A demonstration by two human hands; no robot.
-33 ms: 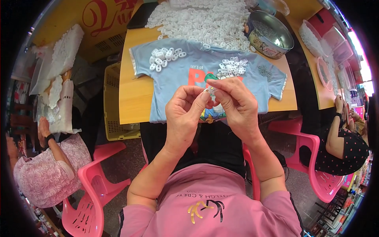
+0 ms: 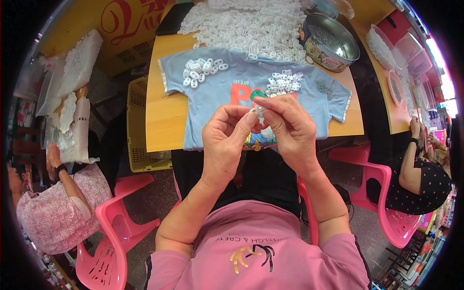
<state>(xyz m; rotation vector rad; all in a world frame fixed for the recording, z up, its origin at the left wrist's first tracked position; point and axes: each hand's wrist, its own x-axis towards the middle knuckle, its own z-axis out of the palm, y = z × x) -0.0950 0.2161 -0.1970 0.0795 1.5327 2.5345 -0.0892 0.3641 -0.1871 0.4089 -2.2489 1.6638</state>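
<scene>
— While over the blue shirt (image 2: 212,96): left hand (image 2: 226,140), right hand (image 2: 290,128)?
— Both pinching one small white plastic piece (image 2: 259,111), fingertips together, just above shirt's near hem.

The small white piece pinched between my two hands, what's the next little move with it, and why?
Probably press the small white piece together between the fingertips, then drop it on the nearer white pile. Both the left hand and the right hand pinch it above the light blue shirt, where two separate small piles already lie.
</scene>
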